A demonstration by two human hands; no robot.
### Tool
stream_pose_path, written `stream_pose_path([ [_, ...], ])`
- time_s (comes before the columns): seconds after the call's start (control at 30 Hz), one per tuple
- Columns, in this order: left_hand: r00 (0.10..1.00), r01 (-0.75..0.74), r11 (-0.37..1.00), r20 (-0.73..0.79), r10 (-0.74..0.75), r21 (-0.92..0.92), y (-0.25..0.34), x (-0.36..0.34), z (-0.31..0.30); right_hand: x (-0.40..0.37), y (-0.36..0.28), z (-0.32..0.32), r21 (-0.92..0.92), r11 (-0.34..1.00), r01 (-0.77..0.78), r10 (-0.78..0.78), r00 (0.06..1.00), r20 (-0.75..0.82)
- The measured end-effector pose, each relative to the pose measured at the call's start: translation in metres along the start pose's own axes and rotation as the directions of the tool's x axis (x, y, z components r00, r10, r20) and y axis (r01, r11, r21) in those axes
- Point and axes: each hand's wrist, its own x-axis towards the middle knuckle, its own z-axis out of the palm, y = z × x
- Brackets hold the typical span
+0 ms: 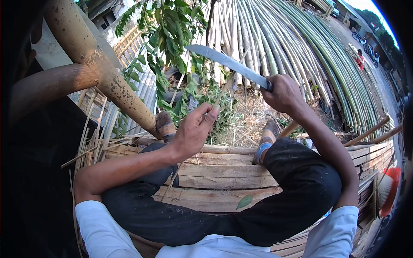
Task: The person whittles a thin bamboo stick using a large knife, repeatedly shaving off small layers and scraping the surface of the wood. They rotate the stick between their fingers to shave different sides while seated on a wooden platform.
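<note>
My right hand is wrapped round the dark handle of a long knife. Its blade points up and to the left, over the ground beyond my feet. Lower and to the left, my left hand pinches a thin bamboo strip between thumb and fingers. The strip slants up to the right, and its upper part meets or passes behind the blade; which of the two, I cannot tell.
I sit on a split-bamboo platform. Long bamboo poles lie ahead, with shavings before them. A thick bamboo post and leafy branches stand left. A red-rimmed object is right; a distant person is upper right.
</note>
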Motion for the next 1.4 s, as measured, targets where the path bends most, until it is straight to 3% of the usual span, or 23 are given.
stream_pose_path([
  [0.1,0.996,-0.035,0.998,0.082,0.039,-0.047,0.0,-0.006,0.002,-0.004,0.022,-0.009,0.167,0.949,-0.266,0.272,0.962,-0.012],
  [0.13,0.989,-0.069,0.996,0.128,0.076,-0.053,0.002,-0.007,0.002,-0.005,0.041,-0.002,0.317,0.901,-0.296,0.32,0.947,-0.023],
  [0.2,0.986,-0.044,0.991,0.156,0.064,-0.129,0.01,-0.007,0.004,-0.01,0.06,0.009,0.781,0.483,-0.395,0.464,0.872,0.155],
  [0.23,0.982,-0.015,0.979,0.179,0.052,-0.203,0.013,-0.006,0.003,-0.014,0.061,0.009,0.894,0.199,-0.401,0.472,0.839,0.272],
  [0.27,0.986,-0.006,0.965,0.161,0.051,-0.264,0.01,-0.002,0.002,-0.016,0.06,0.009,0.893,0.207,-0.4,0.464,0.844,0.27],
  [0.33,0.988,-0.021,0.965,0.142,0.061,-0.263,0.004,0.004,0.002,-0.017,0.055,0.005,0.948,0.065,-0.312,0.524,0.819,0.234],
  [0.37,0.989,-0.026,0.967,0.136,0.062,-0.253,0.002,0.006,0.002,-0.018,0.052,0.003,0.948,0.07,-0.31,0.521,0.822,0.231],
  [0.43,0.989,-0.018,0.97,0.14,0.053,-0.241,-0.002,0.007,0.002,-0.02,0.04,0.0,0.909,0.36,-0.208,0.306,0.947,0.095],
  [0.5,0.989,-0.001,0.974,0.146,0.035,-0.225,-0.002,0.006,0.002,-0.018,0.021,-0.002,0.669,0.739,-0.082,0.115,0.993,-0.005],
  [0.57,0.991,0.032,0.958,0.133,0.007,-0.287,0.002,0.006,0.003,-0.019,-0.001,-0.008,0.385,0.923,0.017,-0.035,0.999,0.041],
  [0.63,0.991,0.055,0.958,0.129,-0.019,-0.281,0.004,0.006,0.003,-0.017,-0.015,-0.004,0.191,0.959,0.21,-0.219,0.975,0.026],
  [0.77,0.991,0.068,0.972,0.129,-0.039,-0.226,0.004,0.006,0.003,-0.013,-0.036,0.001,-0.004,0.94,0.34,-0.339,0.939,0.06],
  [0.83,0.988,0.094,0.971,0.143,-0.063,-0.221,-0.002,0.006,0.001,-0.012,-0.045,-0.001,-0.033,0.945,0.326,-0.322,0.943,0.088],
  [0.9,0.997,-0.04,0.994,0.058,0.045,-0.098,-0.004,0.005,0.003,-0.011,-0.046,-0.002,-0.068,0.947,0.313,-0.304,0.945,0.12],
  [1.0,0.996,-0.089,0.996,-0.007,0.089,0.004,0.003,0.001,0.004,-0.009,-0.045,-0.002,-0.098,0.958,0.269,-0.257,0.958,0.124],
  [1.4,0.992,-0.101,0.995,-0.078,0.101,0.007,-0.002,0.006,0.004,-0.005,-0.026,0.005,-0.113,0.968,0.223,-0.22,0.975,0.04],
])
